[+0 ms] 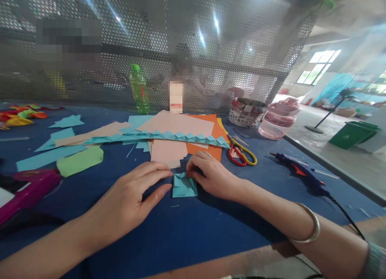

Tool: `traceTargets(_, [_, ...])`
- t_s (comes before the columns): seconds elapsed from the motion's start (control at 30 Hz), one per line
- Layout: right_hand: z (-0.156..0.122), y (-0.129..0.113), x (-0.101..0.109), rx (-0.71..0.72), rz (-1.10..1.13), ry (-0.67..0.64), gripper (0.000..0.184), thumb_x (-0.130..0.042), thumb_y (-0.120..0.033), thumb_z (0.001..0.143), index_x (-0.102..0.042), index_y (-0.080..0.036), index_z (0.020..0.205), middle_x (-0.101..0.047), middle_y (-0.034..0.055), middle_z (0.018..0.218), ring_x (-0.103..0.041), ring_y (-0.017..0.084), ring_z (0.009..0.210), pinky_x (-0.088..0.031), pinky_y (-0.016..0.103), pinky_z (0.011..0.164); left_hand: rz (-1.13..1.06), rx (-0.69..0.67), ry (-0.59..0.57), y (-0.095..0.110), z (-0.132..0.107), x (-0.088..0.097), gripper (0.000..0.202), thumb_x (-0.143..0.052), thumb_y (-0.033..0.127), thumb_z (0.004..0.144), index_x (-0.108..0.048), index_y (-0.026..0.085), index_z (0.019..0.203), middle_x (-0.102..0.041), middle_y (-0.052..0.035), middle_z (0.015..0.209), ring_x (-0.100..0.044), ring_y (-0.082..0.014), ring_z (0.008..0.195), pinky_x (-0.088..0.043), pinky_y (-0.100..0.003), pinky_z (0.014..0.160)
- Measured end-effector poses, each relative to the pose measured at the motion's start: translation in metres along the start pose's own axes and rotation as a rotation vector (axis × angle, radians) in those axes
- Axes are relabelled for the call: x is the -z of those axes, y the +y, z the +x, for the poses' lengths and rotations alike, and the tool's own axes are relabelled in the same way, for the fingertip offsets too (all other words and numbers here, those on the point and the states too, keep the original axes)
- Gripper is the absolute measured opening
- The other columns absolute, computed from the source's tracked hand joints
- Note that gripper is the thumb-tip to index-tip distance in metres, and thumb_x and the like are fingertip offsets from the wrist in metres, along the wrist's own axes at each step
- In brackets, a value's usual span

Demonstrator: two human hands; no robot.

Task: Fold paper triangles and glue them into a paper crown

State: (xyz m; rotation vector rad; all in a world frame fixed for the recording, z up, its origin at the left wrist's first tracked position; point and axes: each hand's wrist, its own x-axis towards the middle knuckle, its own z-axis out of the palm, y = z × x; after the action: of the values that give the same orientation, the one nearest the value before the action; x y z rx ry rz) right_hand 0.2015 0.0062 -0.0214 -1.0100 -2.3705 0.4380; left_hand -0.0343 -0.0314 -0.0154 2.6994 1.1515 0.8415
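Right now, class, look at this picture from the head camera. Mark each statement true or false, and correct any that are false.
1. The right hand has its fingers on a folded square of blue paper. True.
2. The bangle is on the left arm. False: the metal bangle is on the right arm.
3. A strip of folded blue triangles lies across a pink paper sheet. True.
4. The glue gun stands upright in the pink container. False: the blue hot-glue gun lies on the blue tabletop, apart from the pink plastic container.
5. Scissors with red and yellow handles lie to the right of the pink paper sheet. True.
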Motion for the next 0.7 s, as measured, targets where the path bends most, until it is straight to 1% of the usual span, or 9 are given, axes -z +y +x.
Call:
traceTargets(0.1, [-0.001,-0.006,0.001,0.018,0.088,0.092,0.004,-0.051,-0.015,0.093,-0.053,-0.017,0.089,-0.06,0.0041,0.09,-0.055,0.015,0.085,-0.043,0.028,0.077,-0.096,0.138,0.03,0.001,0.004,0.002,0.033,-0.057,0.04,0.09,-0.061,0.023,0.119,-0.068,-0.0071,0.116,-0.067,-0.0213,0.099,-0.056,-0.033,0.087])
traceTargets(0.2, [-0.003,-0.013,0.003,0.077,0.154,0.133,0.004,-0.049,-0.017,0.094,-0.052,-0.018,0.092,-0.061,0.002,0.085,-0.055,0.013,0.077,-0.044,0.025,0.071,-0.319,0.287,0.021,0.001,0.008,0.004,0.047,-0.063,0.045,0.085,-0.056,0.022,0.125,-0.071,-0.0078,0.11,-0.07,-0.0194,0.086,-0.06,-0.029,0.072])
traceTargets(0.27, [-0.006,-0.017,0.004,0.124,0.172,0.137,0.004,-0.05,-0.017,0.093,-0.053,-0.019,0.091,-0.062,0.0014,0.084,-0.056,0.012,0.076,-0.044,0.023,0.07,-0.456,0.336,0.009,0.002,0.009,0.005,0.051,-0.067,0.046,0.082,-0.057,0.019,0.124,-0.073,-0.0081,0.104,-0.07,-0.0203,0.086,-0.061,-0.03,0.071])
traceTargets(0.3, [-0.007,-0.019,0.004,0.14,0.179,0.146,0.004,-0.051,-0.016,0.093,-0.053,-0.019,0.091,-0.062,0.0015,0.085,-0.057,0.012,0.076,-0.044,0.023,0.071,-0.486,0.342,-0.009,0.003,0.01,0.005,0.047,-0.067,0.045,0.082,-0.06,0.018,0.119,-0.073,-0.0071,0.1,-0.07,-0.0203,0.084,-0.061,-0.03,0.071])
traceTargets(0.33, [-0.007,-0.02,0.003,0.146,0.187,0.157,0.003,-0.053,-0.016,0.092,-0.054,-0.019,0.093,-0.063,0.0016,0.086,-0.058,0.012,0.078,-0.045,0.023,0.072,-0.485,0.339,-0.03,0.004,0.01,0.006,0.038,-0.066,0.044,0.083,-0.065,0.019,0.111,-0.074,-0.0053,0.095,-0.07,-0.0197,0.082,-0.06,-0.03,0.071])
traceTargets(0.4, [-0.009,-0.021,0.003,0.139,0.205,0.177,0.013,-0.056,-0.016,0.09,-0.055,-0.019,0.103,-0.064,0.0016,0.089,-0.06,0.012,0.08,-0.046,0.023,0.074,-0.423,0.316,-0.051,0.005,0.01,0.006,0.024,-0.061,0.041,0.086,-0.069,0.019,0.091,-0.072,-0.0019,0.085,-0.067,-0.0176,0.077,-0.057,-0.028,0.069])
traceTargets(0.5, [-0.009,-0.021,0.002,0.134,0.232,0.179,0.032,-0.058,-0.015,0.089,-0.054,-0.019,0.121,-0.066,0.0024,0.091,-0.062,0.013,0.084,-0.047,0.024,0.078,-0.328,0.312,-0.039,0.006,0.01,0.007,0.022,-0.06,0.038,0.086,-0.067,0.019,0.076,-0.068,0.0006,0.076,-0.061,-0.0148,0.072,-0.05,-0.024,0.065])
traceTargets(0.63, [-0.007,-0.022,0.003,0.111,0.287,0.124,0.019,-0.059,-0.018,0.09,-0.064,-0.017,0.107,-0.069,0.0046,0.094,-0.062,0.013,0.084,-0.047,0.024,0.075,-0.337,0.366,-0.04,0.003,0.008,0.007,0.023,-0.059,0.039,0.085,-0.066,0.02,0.075,-0.065,0.0015,0.073,-0.058,-0.0139,0.07,-0.045,-0.023,0.062])
traceTargets(0.7, [-0.006,-0.024,0.003,0.067,0.332,0.118,0.012,-0.06,-0.02,0.089,-0.066,-0.016,0.099,-0.068,0.0029,0.088,-0.06,0.012,0.077,-0.046,0.022,0.069,-0.359,0.377,-0.03,0.001,0.008,0.006,0.022,-0.06,0.04,0.085,-0.066,0.02,0.076,-0.066,0.0012,0.075,-0.059,-0.0145,0.072,-0.044,-0.024,0.063])
